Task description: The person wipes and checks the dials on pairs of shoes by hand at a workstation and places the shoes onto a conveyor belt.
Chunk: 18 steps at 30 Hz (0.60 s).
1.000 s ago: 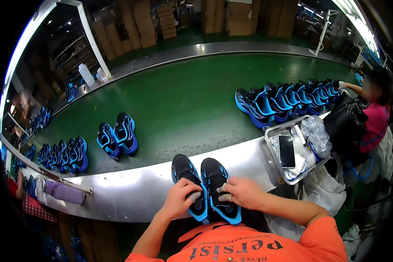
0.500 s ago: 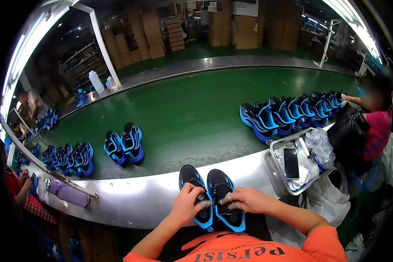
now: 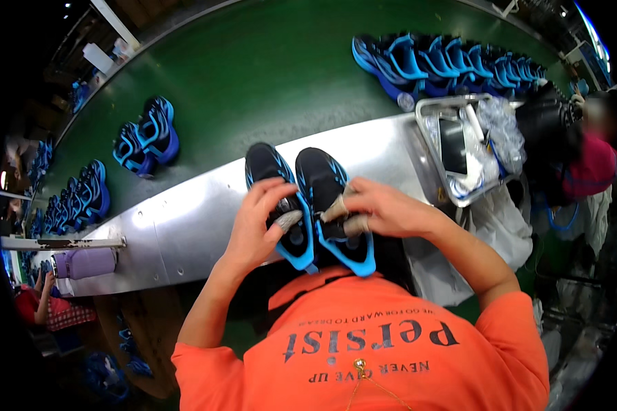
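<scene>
Shoes (image 3: 317,168), 2 under hand, black with blue edging, side by side on metal ledge (image 3: 185,236), toes toward 12 o'clock, heels toward 6 and close to orange shirt (image 3: 240,380). From there: green belt (image 3: 253,82) at 12, another pair (image 3: 159,130) at 10, long shoe row (image 3: 445,65) between 1 and 2, clear tray (image 3: 452,101) between 2 and 3.

Left hand (image 3: 255,219) at 9, bent over left shoe (image 3: 262,164), thumb and forefinger apart; cannot tell whether gripping lace or tongue. Right hand (image 3: 384,209) at 3, over right shoe (image 3: 324,179), covered fingertips (image 3: 334,209) on or just above the lacing; cannot tell there either whether pinching anything.

For good fingerwork at lacing and tongue, as judged: hold both soles flat, pressing down a little while pulling. Draw laces evenly, never sharply toward 6, for fear of dragging heels off the ledge. Lead with covered fingertips. Match left and right tension, then compare the 2 tongues for centring before letting go.
</scene>
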{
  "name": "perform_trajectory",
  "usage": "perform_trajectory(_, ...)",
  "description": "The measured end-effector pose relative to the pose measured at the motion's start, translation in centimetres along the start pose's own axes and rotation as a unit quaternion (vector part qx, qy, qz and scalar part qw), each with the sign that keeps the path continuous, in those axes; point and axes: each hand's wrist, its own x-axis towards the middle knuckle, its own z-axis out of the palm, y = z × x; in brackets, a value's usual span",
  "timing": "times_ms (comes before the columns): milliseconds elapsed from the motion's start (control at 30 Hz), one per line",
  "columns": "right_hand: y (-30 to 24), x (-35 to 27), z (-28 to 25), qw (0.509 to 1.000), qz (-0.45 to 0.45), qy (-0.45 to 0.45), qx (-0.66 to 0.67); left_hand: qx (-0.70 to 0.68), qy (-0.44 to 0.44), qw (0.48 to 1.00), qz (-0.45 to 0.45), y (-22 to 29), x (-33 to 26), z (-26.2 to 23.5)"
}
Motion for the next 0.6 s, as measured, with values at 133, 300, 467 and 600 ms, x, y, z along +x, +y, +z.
perform_trajectory(133, 1.6, -0.4, 1.1, 0.976, 0.187, 0.014, -0.114, -0.095, 0.0, 0.994, -0.047, 2.1, -2.2, 4.7)
perform_trajectory(300, 4.1, 0.9, 1.0, 0.997, 0.068, -0.014, -0.022, -0.485, -0.166, 0.78, -0.359, 2.5, -3.1, 9.4)
perform_trajectory(467, 4.6, 1.6, 2.1, 0.993, 0.1, -0.002, -0.059, -0.62, -0.109, 0.673, -0.387, 0.8, -3.2, 10.6)
perform_trajectory(600, 5.6, 1.9, 3.0, 0.994, 0.099, -0.012, -0.037, -0.632, -0.086, 0.664, -0.391, 0.2, -3.0, 11.5)
